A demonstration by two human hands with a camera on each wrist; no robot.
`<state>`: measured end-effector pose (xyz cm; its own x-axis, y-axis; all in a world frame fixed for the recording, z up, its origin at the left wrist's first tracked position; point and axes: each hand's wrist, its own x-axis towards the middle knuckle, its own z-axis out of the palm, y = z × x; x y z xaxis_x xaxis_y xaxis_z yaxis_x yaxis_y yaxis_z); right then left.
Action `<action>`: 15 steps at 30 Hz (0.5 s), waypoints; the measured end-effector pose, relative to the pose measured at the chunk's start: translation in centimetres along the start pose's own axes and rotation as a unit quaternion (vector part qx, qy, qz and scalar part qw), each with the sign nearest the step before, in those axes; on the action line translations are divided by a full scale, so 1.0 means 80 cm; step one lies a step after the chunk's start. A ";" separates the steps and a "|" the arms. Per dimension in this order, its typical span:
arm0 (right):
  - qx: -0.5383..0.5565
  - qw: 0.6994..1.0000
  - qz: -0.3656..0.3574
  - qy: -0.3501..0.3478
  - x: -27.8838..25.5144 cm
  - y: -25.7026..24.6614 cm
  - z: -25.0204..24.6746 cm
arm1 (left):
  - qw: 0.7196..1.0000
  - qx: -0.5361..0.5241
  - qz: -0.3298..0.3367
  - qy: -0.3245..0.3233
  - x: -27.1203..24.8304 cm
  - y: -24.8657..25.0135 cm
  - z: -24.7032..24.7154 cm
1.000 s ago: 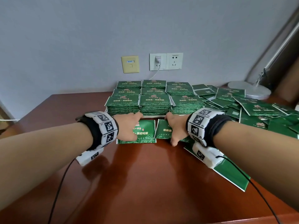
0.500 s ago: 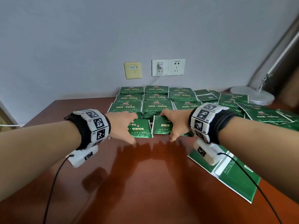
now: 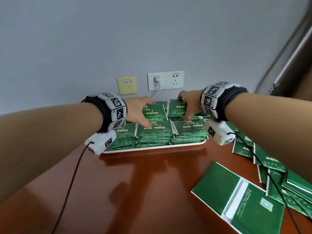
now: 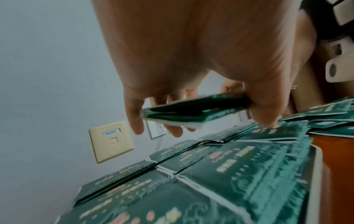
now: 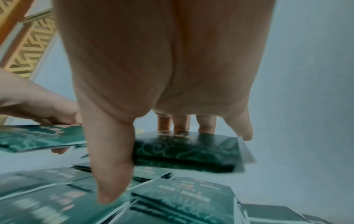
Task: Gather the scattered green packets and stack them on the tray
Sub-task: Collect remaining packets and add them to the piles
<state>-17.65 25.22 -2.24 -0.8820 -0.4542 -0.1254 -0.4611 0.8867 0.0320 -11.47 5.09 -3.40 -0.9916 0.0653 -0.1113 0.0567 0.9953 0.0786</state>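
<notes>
Packets [image 3: 152,114] are what we are carrying in both hands, a small bundle in each, over the tray [image 3: 157,147]. Our left hand [image 3: 137,109] is pinching its bundle [image 4: 195,109] between thumb and fingers, tilted and raised above the stacks, probably so it can drop squarely onto a pile. Our right hand [image 3: 190,103] is clasping its own bundle [image 5: 188,151] from above, thumb on the near edge and fingers on the far edge, hovering over the back row. We are keeping the bundles apart, likely aiming each at a separate pile. The stacks [image 3: 170,134] are sitting in neat rows filling the tray, which is resting on the bench [image 3: 143,191] near the wall. The packets are glossy, flat, dark green with pale scrollwork and printed lettering. More packets [image 3: 270,174] are lying scattered on the bench to our right, so the gathering is looking unfinished.
</notes>
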 end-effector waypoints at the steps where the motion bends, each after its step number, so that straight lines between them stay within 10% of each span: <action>1: -0.004 1.000 0.001 -0.004 0.012 0.007 -0.003 | 1.000 0.002 -0.001 -0.006 0.013 0.001 -0.001; 15: -0.065 0.995 0.002 -0.072 0.169 0.076 -0.008 | 0.996 0.041 -0.025 -0.073 0.127 -0.022 0.005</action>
<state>-32.44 24.37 -3.13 -0.8654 -0.4250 -0.2654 -0.4742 0.8658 0.1598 -21.60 4.06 -5.07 -0.9666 0.0187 -0.2555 0.0221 0.9997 -0.0107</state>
